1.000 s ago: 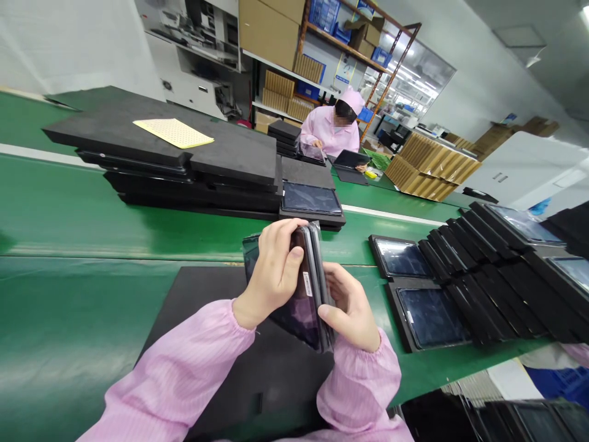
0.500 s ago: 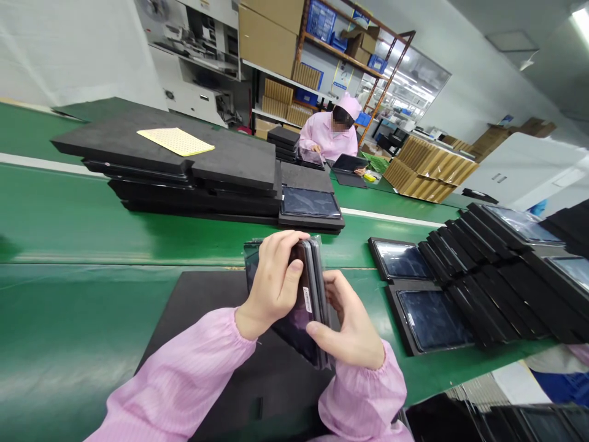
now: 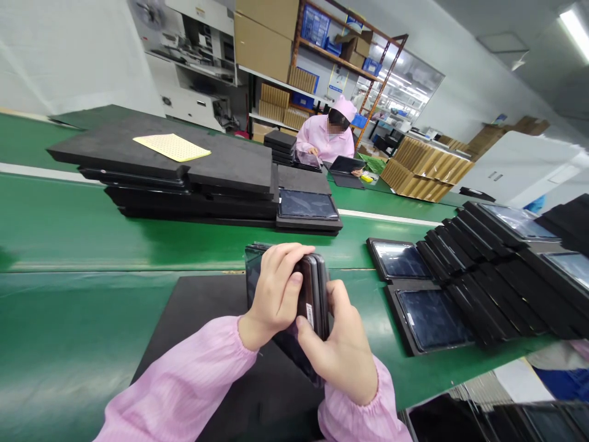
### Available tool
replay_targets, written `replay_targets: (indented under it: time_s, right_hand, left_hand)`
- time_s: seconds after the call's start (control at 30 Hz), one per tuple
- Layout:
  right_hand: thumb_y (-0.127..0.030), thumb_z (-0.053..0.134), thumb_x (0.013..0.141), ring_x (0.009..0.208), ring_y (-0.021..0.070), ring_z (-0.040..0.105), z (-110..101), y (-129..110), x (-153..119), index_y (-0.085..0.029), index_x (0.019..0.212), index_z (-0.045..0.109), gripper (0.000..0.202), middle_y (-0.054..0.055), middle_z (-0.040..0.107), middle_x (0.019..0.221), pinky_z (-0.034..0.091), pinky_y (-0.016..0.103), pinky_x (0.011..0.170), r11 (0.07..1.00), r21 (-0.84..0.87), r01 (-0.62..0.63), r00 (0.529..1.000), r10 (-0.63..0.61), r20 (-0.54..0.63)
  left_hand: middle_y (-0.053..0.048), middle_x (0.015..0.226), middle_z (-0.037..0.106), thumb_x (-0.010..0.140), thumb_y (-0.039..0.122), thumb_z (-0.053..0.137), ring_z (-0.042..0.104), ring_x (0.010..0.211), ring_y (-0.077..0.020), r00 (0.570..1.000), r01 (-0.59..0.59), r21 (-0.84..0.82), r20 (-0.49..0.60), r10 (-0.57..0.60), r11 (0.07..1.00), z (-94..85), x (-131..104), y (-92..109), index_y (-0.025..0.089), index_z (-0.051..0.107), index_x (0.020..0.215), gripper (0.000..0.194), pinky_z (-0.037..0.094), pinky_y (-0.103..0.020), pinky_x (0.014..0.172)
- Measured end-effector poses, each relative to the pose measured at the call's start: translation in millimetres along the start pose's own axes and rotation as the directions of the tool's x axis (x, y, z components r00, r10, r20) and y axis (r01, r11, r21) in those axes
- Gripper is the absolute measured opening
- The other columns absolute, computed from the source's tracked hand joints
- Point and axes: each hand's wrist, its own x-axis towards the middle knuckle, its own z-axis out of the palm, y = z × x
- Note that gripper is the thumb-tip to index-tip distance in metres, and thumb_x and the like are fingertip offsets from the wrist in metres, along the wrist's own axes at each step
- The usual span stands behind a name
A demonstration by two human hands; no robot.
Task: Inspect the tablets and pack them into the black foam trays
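Observation:
Between my hands stands a small stack of dark tablets, tilted on edge, with a small white label on the near one. My left hand is wrapped over the top edge, its thumb pressed on the near face. Gripping from the right is my right hand, thumb in front and fingers behind, where they are partly hidden. Beneath the tablets a black foam sheet lies on the green bench. Whether the stack's lower edge touches the foam is hidden by my hands and sleeves.
Foam trays with tablets are piled at the right. Behind my hands, stacked black foam boards carry a yellow perforated sheet. Across the bench a person in pink handles items beside cardboard dividers. A wire rack stands at lower right.
The tablets and both hands have moved slightly down in view. My right hand has shifted left and lower along the stack, its thumb higher on the near face. The camera view has shifted slightly.

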Motion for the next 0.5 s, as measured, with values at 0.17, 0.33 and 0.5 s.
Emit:
replay_targets:
  time_s: [0.17,0.33,0.5]
  right_hand:
    - [-0.025,0.056,0.077,0.045,0.0133,0.053,0,-1,0,-0.026,0.084,0.043,0.014,-0.007,0.055,0.058,0.039,0.022,0.044,0.999,-0.032,-0.019,0.999,0.018,-0.038]
    - [-0.027,0.053,0.082,0.053,0.0162,0.058,-4,7,8,-0.023,0.088,0.058,0.008,-0.003,0.061,0.063,0.045,0.026,0.052,1.0,-0.013,-0.008,0.997,0.007,-0.071]
    - [-0.031,0.058,0.081,0.05,0.0143,0.049,-4,16,16,-0.023,0.071,0.054,0.013,-0.005,0.053,0.056,0.042,0.026,0.049,1.0,0.0,0.024,0.982,-0.024,-0.187]
  left_hand:
    - [-0.008,0.11,0.069,0.104,0.028,0.028,0.064,0.101,-0.0222,0.999,-0.037,-0.01,-0.003,0.037,0.999,1.4,-2,5,0.022,0.058,0.124,0.037,0.05,-0.037,0.094]
    - [-0.011,0.132,0.064,0.105,0.03,0.029,0.057,0.124,-0.0229,1.0,0.007,0.004,-0.019,-0.007,1.0,17.9,-12,-11,0.024,0.056,0.135,0.042,0.043,-0.039,0.108]
    - [-0.017,0.143,0.056,0.098,0.054,0.039,0.047,0.14,-0.0293,0.767,0.562,-0.062,-0.332,-0.548,0.825,26.4,-6,-77,0.02,0.058,0.134,0.053,0.033,-0.046,0.119]
